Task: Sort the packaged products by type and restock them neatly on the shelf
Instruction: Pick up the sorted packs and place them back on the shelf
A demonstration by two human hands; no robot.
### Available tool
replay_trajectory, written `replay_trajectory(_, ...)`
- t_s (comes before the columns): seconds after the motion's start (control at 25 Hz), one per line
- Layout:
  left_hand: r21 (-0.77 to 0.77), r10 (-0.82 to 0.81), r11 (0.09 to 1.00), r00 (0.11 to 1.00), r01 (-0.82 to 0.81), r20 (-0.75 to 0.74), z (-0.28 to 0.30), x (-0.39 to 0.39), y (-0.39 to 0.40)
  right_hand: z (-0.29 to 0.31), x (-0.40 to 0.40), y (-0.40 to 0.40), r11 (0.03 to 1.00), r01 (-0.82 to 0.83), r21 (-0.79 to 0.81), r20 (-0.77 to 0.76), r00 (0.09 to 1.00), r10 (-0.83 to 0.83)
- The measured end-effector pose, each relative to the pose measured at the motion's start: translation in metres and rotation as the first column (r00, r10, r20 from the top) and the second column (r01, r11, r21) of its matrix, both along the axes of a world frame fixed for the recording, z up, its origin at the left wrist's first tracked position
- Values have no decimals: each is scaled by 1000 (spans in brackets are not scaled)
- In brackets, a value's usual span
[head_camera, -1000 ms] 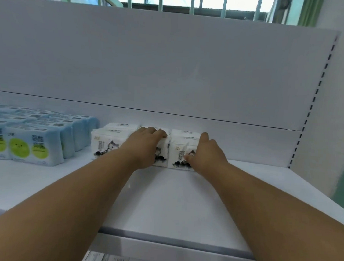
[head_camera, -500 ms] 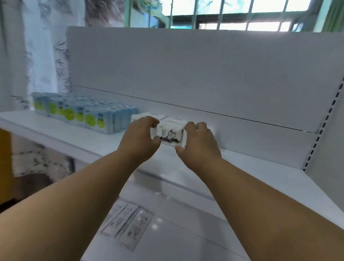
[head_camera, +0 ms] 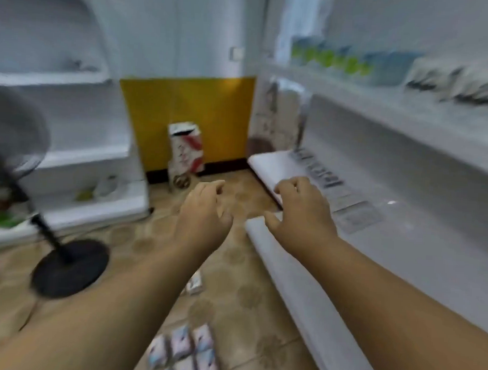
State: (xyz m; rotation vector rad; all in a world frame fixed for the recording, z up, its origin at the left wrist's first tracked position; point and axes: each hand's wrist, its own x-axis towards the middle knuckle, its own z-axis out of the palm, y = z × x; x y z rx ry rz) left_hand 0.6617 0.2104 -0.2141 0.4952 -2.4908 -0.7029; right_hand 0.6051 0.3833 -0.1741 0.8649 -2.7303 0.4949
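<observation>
The view is blurred by motion. My left hand and my right hand hang in the air over the floor with fingers loosely curled, holding nothing. On the upper shelf at the right stand blue packs with green dots and white packs with black prints. Several small white and blue packs lie on the tiled floor below my arms. One more small pack lies on the floor beside my left forearm.
A lower shelf with flat labels runs along the right. A black standing fan base is at the left, before another white shelf unit. A tall carton leans on a yellow panel.
Both hands have let go of the white packs on the upper shelf and drawn back. My view has swung left and down toward the floor and its packs.
</observation>
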Motion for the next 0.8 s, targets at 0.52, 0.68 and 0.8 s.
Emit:
replay_trajectory(0.52, 79, 180, 973, 927, -217, 329, -160, 117, -296, -179, 44, -339, 965, -187, 184, 422, 902, 94)
replay_trajectory(0.68, 151, 134, 965, 895, -216, 424, -196, 69, -338, -208, -5, -379, 958, -182, 224, 444, 893, 66)
replay_trajectory(0.8, 170, 110, 962, 874, -212, 473, -240, 13, -354, -256, -64, -401, 958, -170, 230, 464, 885, 45)
